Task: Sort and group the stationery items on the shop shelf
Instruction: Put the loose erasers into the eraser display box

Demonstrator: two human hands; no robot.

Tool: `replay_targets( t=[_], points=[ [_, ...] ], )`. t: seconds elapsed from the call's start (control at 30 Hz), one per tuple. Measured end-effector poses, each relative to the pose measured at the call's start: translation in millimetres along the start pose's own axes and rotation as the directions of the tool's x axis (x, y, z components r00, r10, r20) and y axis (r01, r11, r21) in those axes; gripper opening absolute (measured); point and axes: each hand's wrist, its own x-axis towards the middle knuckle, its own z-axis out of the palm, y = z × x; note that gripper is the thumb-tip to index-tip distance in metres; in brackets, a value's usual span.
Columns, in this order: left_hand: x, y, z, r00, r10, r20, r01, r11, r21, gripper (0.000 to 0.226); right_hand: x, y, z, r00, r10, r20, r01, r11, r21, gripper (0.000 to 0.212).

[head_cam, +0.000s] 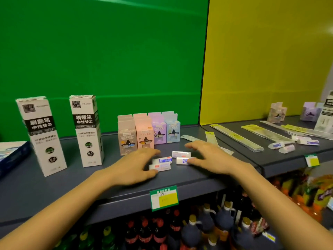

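Observation:
Several small white erasers (163, 160) lie together near the front of the grey shelf (75, 183). My left hand (133, 166) rests on the shelf at their left with straight fingers, its thumb touching the nearest eraser (160, 166). My right hand (212, 157) flanks them on the right, fingers spread, its thumb against another eraser (182, 161). Behind them stands a row of pastel boxes (147, 131). Two tall white refill boxes (86, 130) stand at the left.
On the adjoining shelf at the right lie long packaged rulers (237, 138), more erasers (282, 146) and pastel boxes (276, 112). A blue box (10, 156) sits at far left. A price tag (164, 197) hangs on the shelf edge; bottles (191, 230) fill the shelf below.

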Motion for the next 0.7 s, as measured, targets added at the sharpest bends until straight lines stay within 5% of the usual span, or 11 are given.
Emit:
replay_targets(
  t=[0.2,0.37,0.5,0.7],
  points=[
    [20,-1,4,0.990,0.051,0.134,-0.051,0.999,-0.003,0.046,28,3,5,0.990,-0.099,0.102,0.102,0.995,-0.022,0.053],
    [36,7,-4,0.955,-0.075,0.286,0.075,0.997,0.013,0.061,43,7,1,0.958,-0.120,0.260,0.125,0.992,0.000,0.047],
    [47,18,-10,0.897,-0.177,0.404,0.175,0.984,0.043,0.042,47,3,-1,0.929,-0.096,0.357,0.123,0.991,-0.055,0.032],
    [50,28,-11,0.885,-0.230,0.405,0.170,0.969,0.179,0.030,46,1,-1,0.935,-0.127,0.332,0.174,0.978,-0.116,0.034]
  ],
)
